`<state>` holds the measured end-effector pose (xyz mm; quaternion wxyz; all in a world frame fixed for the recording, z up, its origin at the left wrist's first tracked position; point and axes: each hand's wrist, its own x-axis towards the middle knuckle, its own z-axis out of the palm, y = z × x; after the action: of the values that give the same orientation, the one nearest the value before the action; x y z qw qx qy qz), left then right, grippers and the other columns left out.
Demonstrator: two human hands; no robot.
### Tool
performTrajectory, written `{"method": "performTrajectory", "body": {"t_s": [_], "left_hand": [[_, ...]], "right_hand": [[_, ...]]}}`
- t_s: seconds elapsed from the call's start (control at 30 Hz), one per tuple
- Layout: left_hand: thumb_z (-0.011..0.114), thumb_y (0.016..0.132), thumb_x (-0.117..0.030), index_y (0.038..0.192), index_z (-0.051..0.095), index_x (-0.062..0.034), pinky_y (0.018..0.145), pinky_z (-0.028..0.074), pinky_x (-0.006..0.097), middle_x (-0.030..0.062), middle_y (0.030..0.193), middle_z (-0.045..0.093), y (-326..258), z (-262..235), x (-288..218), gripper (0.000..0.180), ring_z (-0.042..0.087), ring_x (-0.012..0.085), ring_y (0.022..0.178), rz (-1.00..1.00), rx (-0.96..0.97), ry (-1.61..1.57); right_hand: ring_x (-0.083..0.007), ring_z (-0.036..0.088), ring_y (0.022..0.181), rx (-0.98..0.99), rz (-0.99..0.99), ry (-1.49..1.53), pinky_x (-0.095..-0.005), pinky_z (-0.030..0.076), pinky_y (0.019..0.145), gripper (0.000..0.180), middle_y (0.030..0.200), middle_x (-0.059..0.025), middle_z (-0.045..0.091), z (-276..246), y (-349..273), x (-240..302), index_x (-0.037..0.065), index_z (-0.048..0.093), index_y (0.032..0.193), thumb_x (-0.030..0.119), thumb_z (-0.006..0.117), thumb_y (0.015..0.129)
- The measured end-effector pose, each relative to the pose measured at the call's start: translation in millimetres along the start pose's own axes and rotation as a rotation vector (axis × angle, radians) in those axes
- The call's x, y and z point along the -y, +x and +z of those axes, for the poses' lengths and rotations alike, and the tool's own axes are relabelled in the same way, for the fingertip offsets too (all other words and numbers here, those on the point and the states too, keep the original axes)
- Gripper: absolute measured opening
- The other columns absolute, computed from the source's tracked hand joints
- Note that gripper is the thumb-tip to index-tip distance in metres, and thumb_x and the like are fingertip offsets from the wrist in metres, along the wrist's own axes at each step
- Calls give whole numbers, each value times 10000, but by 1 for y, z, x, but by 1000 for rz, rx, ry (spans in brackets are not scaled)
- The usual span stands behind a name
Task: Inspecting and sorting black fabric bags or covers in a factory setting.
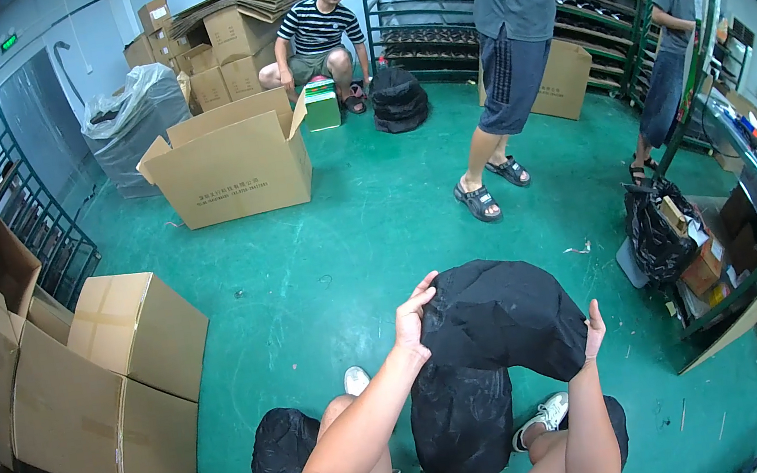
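Left grip (411, 317): closed on the left edge of the upper black cloth bundle (504, 306); spread your pressure along that edge so the cloth is less likely to bunch
Right grip (594, 334): against the bundle's right end, fingers pointing up; you cannot tell from here whether it is closed, so check that your palm bears firmly
Upper bundle: spans your two hands in front of your knees, bent in a curve; press evenly from both ends, as soft cloth will probably sag
Lower black cloth bundle (463, 428): between your legs, partly covered by the upper one; contact is unclear, so watch for snagging
Left-hand black bundle (285, 453): beside your left leg; mind it when shifting your foot
Green floor (308, 285): shows under the upper bundle's right end, so support that side well
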<state>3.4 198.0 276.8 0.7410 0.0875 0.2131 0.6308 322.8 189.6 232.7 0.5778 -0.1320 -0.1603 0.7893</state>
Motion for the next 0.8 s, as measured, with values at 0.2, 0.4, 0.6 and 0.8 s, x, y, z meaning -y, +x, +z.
{"method": "performTrajectory", "body": {"t_s": [0.2,0.4,0.6,0.8], "left_hand": [[569,865,-77,1272,549,-58,910,504,373,118,1118,638,0,0,0,407,630,256,1002,2,-1,6],[573,863,-86,1273,550,-59,913,503,376,121,1122,636,-1,1,0,411,628,259,1009,-3,-2,0],[573,863,-85,1270,552,-60,916,501,375,122,1126,634,-1,0,-1,408,625,257,1016,0,-3,-2],[574,859,-84,1275,552,-65,923,497,378,123,1130,633,1,4,0,417,624,260,1020,-2,-4,9]], "right_hand": [[-393,606,1086,-30,-1,15,-494,458,988,730,1259,-248,580,4,-1,-1,-105,507,1271,542,413,946],[-393,603,1090,-14,12,13,-493,452,996,730,1256,-252,580,7,-2,0,-98,503,1280,545,407,946],[-391,601,1096,-17,18,21,-490,447,1003,726,1255,-251,581,12,-2,-2,-97,508,1275,542,404,947],[-391,589,1119,15,6,21,-489,435,1019,699,1265,-253,574,11,-2,2,-95,513,1272,518,406,953]]}}
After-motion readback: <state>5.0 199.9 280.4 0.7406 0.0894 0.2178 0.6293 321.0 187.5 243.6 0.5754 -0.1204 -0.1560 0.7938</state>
